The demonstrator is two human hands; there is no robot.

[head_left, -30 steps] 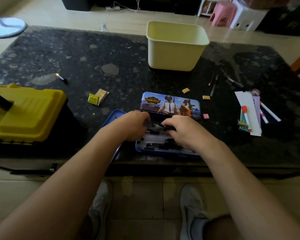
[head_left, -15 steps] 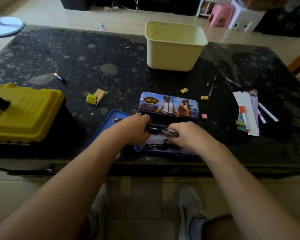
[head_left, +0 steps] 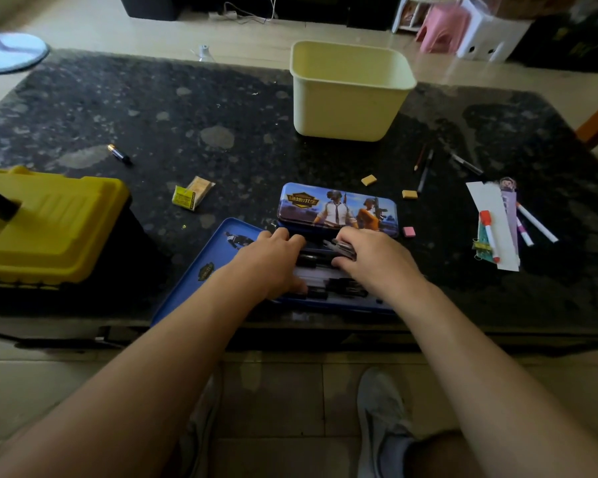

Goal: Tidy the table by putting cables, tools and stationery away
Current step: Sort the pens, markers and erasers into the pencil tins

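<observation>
Head view: near table [head_left: 187, 108] edge, L hand [head_left: 273, 263] bent over pens [head_left: 346, 288] in open tin [head_left: 346, 305], hold unclear; R hand [head_left: 377, 262] pinching dark pen [head_left: 342, 246], prob. seating it flat so lid [head_left: 218, 250] shuts; beyond, markers [head_left: 535, 225] loose, bin [head_left: 349, 108] farthest

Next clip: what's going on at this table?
A person is working in an open blue pencil tin at the near edge of the table. The right hand pinches a dark pen-like item over it. The left hand lies on the tin's contents, grip unclear. Its lid sits to the left, a closed printed tin behind. Markers, erasers and pencils lie loose on the right, not yet put away.
</observation>
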